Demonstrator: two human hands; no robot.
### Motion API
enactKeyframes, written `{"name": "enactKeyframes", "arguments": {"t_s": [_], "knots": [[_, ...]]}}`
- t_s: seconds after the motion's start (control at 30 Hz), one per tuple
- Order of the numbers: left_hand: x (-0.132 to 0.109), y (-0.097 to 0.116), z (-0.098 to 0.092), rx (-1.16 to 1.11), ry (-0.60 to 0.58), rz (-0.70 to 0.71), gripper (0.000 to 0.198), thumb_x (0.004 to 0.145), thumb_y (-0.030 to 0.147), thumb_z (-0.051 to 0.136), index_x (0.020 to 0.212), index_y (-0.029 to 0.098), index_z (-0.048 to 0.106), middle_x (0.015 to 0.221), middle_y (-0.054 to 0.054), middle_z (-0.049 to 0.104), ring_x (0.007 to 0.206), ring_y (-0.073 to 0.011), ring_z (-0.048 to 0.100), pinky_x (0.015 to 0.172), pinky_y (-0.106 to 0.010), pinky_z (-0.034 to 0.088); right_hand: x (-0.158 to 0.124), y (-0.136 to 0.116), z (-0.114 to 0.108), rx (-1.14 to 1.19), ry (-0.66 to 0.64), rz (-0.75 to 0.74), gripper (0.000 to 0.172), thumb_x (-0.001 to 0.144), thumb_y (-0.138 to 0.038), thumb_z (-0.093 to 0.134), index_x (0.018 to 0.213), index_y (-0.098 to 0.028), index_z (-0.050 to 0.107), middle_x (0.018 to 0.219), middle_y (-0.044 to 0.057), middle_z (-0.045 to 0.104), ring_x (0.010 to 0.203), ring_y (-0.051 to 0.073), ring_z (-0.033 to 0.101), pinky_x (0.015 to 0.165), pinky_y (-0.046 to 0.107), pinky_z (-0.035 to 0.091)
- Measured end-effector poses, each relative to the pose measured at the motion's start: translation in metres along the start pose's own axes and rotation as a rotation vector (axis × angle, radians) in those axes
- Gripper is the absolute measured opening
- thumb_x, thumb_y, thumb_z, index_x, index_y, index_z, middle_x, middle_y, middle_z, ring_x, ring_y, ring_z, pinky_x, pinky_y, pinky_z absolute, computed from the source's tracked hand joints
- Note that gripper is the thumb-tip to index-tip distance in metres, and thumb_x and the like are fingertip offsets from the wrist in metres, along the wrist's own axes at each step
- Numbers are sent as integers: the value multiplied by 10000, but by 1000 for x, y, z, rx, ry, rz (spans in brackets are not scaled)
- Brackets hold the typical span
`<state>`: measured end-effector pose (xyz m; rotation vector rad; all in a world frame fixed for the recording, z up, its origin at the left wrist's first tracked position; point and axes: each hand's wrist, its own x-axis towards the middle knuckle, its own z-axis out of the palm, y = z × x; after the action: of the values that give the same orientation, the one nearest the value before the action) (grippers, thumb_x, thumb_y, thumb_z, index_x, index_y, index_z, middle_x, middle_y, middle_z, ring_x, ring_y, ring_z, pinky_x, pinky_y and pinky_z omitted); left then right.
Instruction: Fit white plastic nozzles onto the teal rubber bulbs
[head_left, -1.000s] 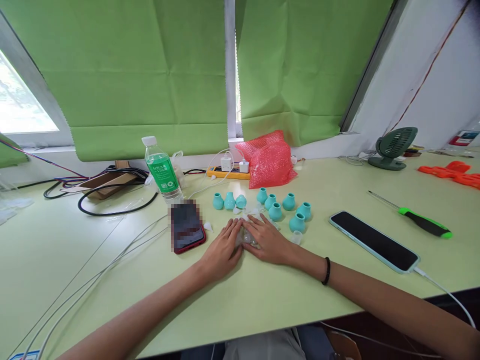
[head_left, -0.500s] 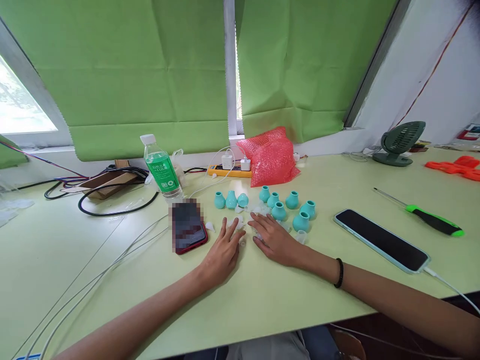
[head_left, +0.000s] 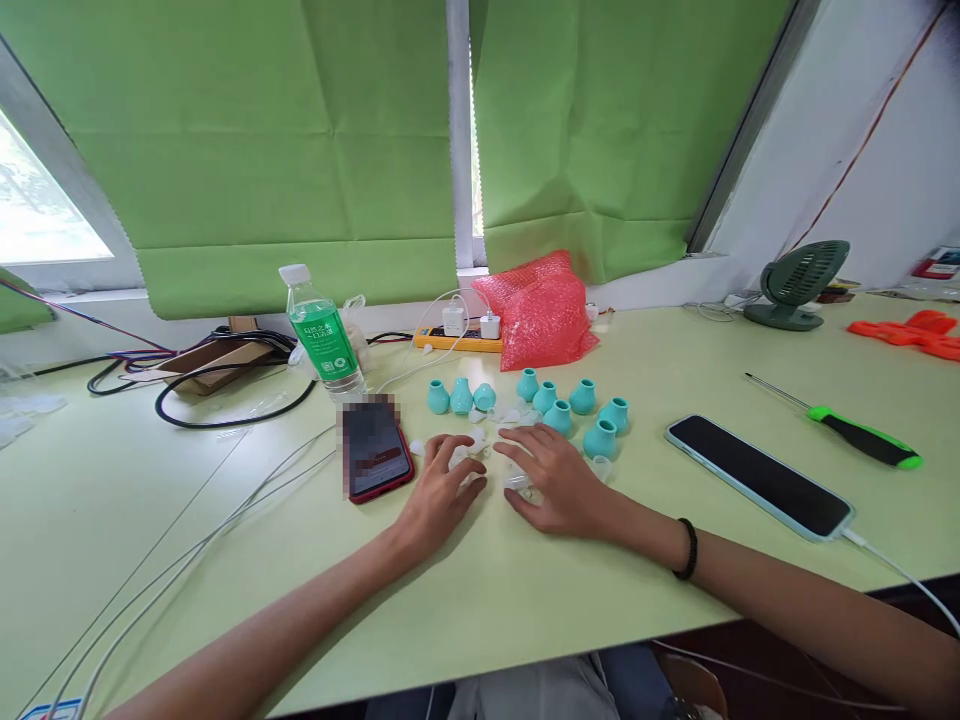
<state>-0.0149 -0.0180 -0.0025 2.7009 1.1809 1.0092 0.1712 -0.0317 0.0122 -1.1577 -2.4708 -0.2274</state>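
1. While your left hand (head_left: 439,490) rests low over the table (head_left: 420,620), its fingers are curled and spread apart, the thumb clear of the forefinger; whitish translucent bits (head_left: 478,435) lie at its fingertips, and whether you touch them cannot be told.
2. Your right hand (head_left: 559,485) arches with thumb and fingers apart over clear pieces (head_left: 517,482), which show in the gap between them; any contact is hidden.
3. More translucent scraps (head_left: 517,412) lie just beyond both hands, in the middle of the table.
4. Behind these, you have three teal vessels (head_left: 460,397) in a row on the left and six more teal pots (head_left: 600,440) grouped on the right.
5. A small translucent cup (head_left: 601,467) sits just beside your right wrist.
6. Left of your left hand lies a red-edged phone (head_left: 381,460); well right of your right hand lies another phone (head_left: 757,475), near a screwdriver (head_left: 862,437).
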Motion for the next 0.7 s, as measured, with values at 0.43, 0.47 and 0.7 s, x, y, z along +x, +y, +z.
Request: {"name": "enactKeyframes", "arguments": {"t_s": [0.43,0.47,0.7], "knots": [[-2,14,-6,-515,82,-133,97,706,152,541,733,146,634,716,-43,649,656,-132,585,638,-255,493,-3,6,-2,69,-87,65,222,721,-265,487,888,-159,590,779,65,597,754,197,521,626,306,389],[-3,16,-6,-561,69,-229,93,693,170,556,726,143,639,704,-41,654,632,-133,592,625,-254,504,-4,6,-1,95,-55,74,215,721,-258,492,879,-154,594,780,68,606,752,201,527,631,315,392],[-3,19,-6,-836,63,-575,222,604,234,646,787,109,653,772,-77,666,673,-180,615,609,-275,529,-1,-4,-7,943,63,399,278,704,-354,542,893,-154,498,725,52,600,564,136,556,526,292,479]]}}
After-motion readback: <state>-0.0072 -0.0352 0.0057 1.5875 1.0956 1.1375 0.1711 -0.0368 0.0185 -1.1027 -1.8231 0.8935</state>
